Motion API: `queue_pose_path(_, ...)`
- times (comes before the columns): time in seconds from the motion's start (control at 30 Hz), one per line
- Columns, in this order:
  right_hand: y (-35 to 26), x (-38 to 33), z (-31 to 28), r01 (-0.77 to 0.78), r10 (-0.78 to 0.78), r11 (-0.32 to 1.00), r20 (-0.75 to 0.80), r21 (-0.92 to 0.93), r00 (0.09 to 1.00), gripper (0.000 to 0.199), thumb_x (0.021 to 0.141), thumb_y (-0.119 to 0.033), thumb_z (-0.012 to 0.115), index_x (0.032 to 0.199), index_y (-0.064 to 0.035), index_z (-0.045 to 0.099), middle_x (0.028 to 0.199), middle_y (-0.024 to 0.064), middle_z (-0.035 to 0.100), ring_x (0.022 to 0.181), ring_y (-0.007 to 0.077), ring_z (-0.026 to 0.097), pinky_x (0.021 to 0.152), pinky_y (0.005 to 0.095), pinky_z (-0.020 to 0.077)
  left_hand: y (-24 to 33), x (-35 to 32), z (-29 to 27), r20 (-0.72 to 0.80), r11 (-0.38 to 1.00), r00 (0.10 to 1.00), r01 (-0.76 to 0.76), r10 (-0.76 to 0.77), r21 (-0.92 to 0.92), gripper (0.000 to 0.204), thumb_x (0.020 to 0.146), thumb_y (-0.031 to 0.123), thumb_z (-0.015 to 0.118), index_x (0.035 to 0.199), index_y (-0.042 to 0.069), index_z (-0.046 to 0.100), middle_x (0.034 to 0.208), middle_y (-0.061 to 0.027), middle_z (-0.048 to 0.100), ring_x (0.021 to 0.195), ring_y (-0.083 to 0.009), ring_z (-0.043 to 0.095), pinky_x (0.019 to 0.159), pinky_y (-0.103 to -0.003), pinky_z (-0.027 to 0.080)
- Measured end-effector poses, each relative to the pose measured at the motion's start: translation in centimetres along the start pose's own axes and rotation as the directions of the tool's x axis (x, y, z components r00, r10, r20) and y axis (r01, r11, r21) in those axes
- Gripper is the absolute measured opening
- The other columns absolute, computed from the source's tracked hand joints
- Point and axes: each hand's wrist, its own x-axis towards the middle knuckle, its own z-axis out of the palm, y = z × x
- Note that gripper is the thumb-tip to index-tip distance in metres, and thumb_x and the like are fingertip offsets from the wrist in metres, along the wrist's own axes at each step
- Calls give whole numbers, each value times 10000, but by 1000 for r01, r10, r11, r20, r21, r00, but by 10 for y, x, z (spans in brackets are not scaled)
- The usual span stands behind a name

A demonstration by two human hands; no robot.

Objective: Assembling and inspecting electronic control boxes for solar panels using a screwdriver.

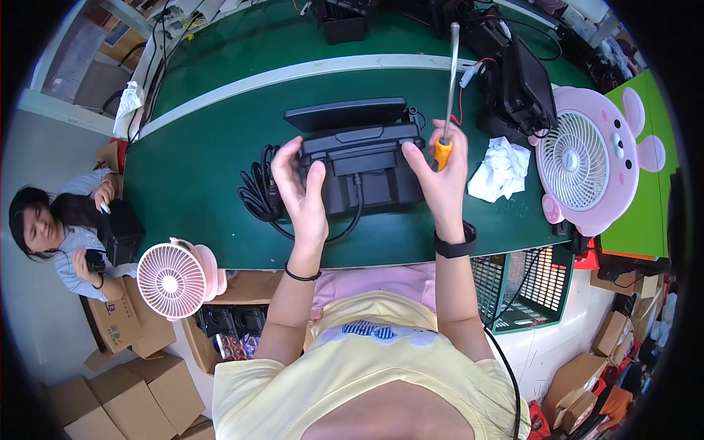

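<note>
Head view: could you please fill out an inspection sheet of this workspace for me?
Surface: green bench with a white strip across it.
Job's things: black device, lying on the bench; orange-handled screwdriver, shaft pointing up.
Clutter: crumpled white cloth; pink bear-shaped fan; second pink fan at the bench's near edge.
Grippers: left hand holds the device's left end; right hand grips the screwdriver and touches the device.
Cables: coiled black cable beside the device.
Surroundings: cardboard boxes; seated person at left.
</note>
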Motion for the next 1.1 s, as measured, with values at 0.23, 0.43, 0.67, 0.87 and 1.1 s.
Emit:
queue_pose_path(0.23,7,2,-5,-421,350,870,283,255,893,419,820,-237,850,854,-68,468,862,55,565,1168,159,601,677,217,426,-8,4,-6,71,999,997,-16,13,33,539,924,10,639,1414,75,425,1435,-133,456,1339,-236,423,1148,-359,295)
queue_pose_path(0.43,26,8,1,-333,260,907,278,257,925,422,836,-260,838,854,-65,464,893,92,627,1158,167,608,712,242,459,-5,10,0,44,998,997,62,-61,-28,527,920,-29,640,1395,63,432,1410,-130,478,1324,-233,436,1134,-346,319)
queue_pose_path(0.67,-4,-34,-34,-176,171,984,201,7,965,352,966,-106,593,1300,-34,504,1089,112,700,839,233,660,791,323,512,-5,25,-13,-170,927,961,-148,216,343,445,878,-8,670,1286,77,515,1349,-121,458,1298,-291,416,1132,-401,297)
queue_pose_path(0.87,-17,-68,-57,17,42,991,423,-135,905,472,934,12,555,1394,-44,468,1062,189,576,906,389,618,791,413,510,27,57,-5,318,221,903,-386,288,896,598,832,262,751,1376,147,530,1394,-161,485,1300,-356,437,1062,-504,366)
queue_pose_path(1.1,-38,-66,-52,79,-13,991,522,-105,853,485,928,-36,621,1393,-117,512,1083,177,664,882,373,672,742,407,557,9,106,0,306,141,939,-328,156,934,574,815,444,704,1280,112,647,1140,-127,702,969,-301,694,899,-434,525)
